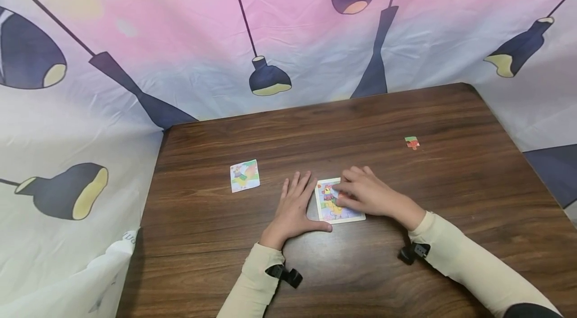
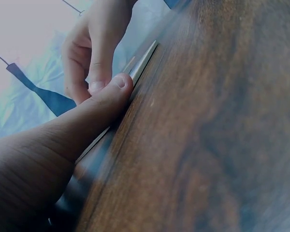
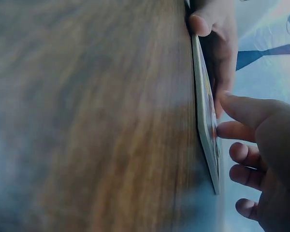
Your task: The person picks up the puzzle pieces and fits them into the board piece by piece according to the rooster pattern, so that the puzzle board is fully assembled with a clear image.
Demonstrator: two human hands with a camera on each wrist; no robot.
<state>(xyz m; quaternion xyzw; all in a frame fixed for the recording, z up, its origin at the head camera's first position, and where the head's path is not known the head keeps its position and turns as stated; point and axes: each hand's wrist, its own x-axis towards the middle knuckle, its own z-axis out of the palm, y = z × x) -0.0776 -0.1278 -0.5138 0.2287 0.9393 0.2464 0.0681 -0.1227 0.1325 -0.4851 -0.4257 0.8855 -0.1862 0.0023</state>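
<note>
A small framed jigsaw puzzle (image 1: pixel 340 214) with a colourful bird picture lies on the wooden table. My left hand (image 1: pixel 295 210) rests spread along its left side, with the thumb on the table-side lower edge of the frame. Over the right part of the puzzle is my right hand (image 1: pixel 367 195). In the right wrist view, the right index finger (image 3: pixel 237 130) touches the puzzle face (image 3: pixel 210 111) and the thumb stands a little apart from it. The other right fingers are loosely bent. No piece shows between thumb and finger, and the hand hides part of the picture.
A square picture card (image 1: pixel 245 176) with a similar bird lies to the left. Farther back on the right sits a small red and green group of puzzle pieces (image 1: pixel 412 142). A printed cloth (image 1: pixel 306 77) hangs behind the brown table (image 1: pixel 203 258).
</note>
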